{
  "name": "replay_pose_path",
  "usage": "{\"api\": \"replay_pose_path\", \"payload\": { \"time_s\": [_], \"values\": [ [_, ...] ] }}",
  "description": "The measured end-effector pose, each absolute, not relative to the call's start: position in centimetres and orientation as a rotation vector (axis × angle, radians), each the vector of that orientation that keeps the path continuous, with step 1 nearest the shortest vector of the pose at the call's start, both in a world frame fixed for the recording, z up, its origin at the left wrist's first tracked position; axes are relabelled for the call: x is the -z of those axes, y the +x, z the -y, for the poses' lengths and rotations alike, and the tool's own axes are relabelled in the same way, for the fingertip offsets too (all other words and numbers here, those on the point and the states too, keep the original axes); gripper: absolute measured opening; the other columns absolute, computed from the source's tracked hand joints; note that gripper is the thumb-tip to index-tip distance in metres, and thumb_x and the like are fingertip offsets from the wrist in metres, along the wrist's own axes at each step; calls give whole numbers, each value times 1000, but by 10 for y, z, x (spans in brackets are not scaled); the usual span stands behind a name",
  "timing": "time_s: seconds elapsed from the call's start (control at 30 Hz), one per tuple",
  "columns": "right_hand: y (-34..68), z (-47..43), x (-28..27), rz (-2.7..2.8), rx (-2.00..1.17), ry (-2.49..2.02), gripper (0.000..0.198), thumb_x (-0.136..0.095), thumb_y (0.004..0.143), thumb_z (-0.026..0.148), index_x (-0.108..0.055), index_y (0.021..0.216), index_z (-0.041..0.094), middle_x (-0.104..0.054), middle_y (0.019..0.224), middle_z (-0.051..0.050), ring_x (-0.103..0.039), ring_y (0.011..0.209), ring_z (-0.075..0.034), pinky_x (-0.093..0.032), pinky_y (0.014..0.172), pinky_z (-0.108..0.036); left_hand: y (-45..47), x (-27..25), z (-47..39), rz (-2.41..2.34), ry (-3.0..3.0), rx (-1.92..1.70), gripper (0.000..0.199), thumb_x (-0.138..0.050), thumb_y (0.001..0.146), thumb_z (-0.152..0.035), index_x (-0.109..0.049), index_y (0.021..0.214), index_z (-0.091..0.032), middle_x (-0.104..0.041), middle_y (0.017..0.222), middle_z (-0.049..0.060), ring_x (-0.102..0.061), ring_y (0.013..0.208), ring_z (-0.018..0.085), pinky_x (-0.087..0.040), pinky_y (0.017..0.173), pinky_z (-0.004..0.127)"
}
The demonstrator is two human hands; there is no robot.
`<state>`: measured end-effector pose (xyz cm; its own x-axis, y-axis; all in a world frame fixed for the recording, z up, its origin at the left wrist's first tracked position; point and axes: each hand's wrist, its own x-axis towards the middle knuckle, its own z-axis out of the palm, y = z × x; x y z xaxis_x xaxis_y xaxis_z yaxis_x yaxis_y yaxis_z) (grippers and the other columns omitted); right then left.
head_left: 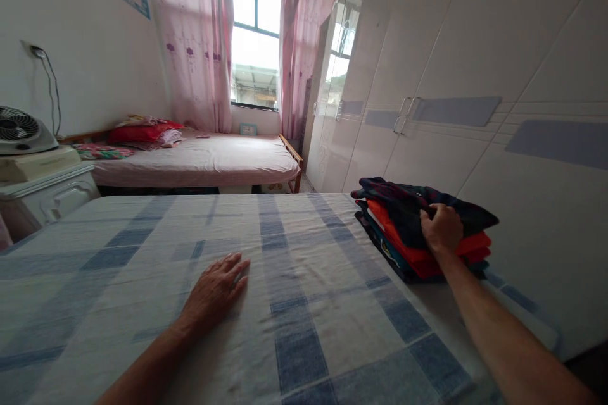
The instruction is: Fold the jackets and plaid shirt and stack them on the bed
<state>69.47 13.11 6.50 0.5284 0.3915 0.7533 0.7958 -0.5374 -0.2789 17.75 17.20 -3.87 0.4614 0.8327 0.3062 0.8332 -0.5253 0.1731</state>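
Note:
A stack of folded clothes point(418, 256) sits at the right edge of the near bed, with orange-red, dark and teal layers showing. On top lies a dark folded garment point(396, 209) with a faint reddish pattern. My right hand point(443, 228) is closed on this garment with its fingers curled, and part of the grip is hidden behind the hand. Palm down, my left hand point(217, 285) rests on the blue and white checked bedsheet point(313, 304). Its fingers are stretched out and it holds nothing.
A large white wardrobe point(427, 57) stands close along the right side. Beyond the near bed is a second bed point(228, 155) with red bedding point(142, 133) on it. A fan point(21, 130) stands on a white cabinet point(66, 193) at left. Pink curtains point(194, 31) frame the window.

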Motion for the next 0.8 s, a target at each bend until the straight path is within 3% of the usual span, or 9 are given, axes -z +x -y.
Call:
{"api": "replay_pose_path", "payload": {
  "time_s": [0.2,0.37,0.6,0.8],
  "values": [
    [615,-137,-82,1243,726,-1690,21,-52,77,32,-57,91,18,-59,94,-11,-53,91,-25,-41,84,-39,180,39,-171,1537,-2677,608,40,-42,89,-33,-60,123,-20,-54,134,11,-47,126,26,-36,106,45],
    [493,-136,-91,1431,163,-1351,15,-57,77,30,-54,89,21,-59,86,-2,-55,78,-18,-43,75,-30,181,32,-167,1550,-2694,818,39,-42,89,-29,-56,125,-20,-57,130,10,-53,120,24,-42,102,43],
    [393,-116,-45,2053,-503,-1066,4,-59,79,21,-58,82,22,-62,82,2,-56,72,-13,-42,67,-23,187,13,-148,1377,-2745,1278,42,-39,94,-37,-41,134,-24,-49,137,7,-47,126,19,-41,104,35],
    [452,-132,-22,1645,-96,-1336,18,-45,89,31,-60,87,21,-64,86,-4,-59,79,-17,-43,76,-30,191,7,-140,1123,-2755,1164,41,-53,87,-41,-52,123,-22,-51,132,11,-48,122,25,-42,101,41]
  ]
}}
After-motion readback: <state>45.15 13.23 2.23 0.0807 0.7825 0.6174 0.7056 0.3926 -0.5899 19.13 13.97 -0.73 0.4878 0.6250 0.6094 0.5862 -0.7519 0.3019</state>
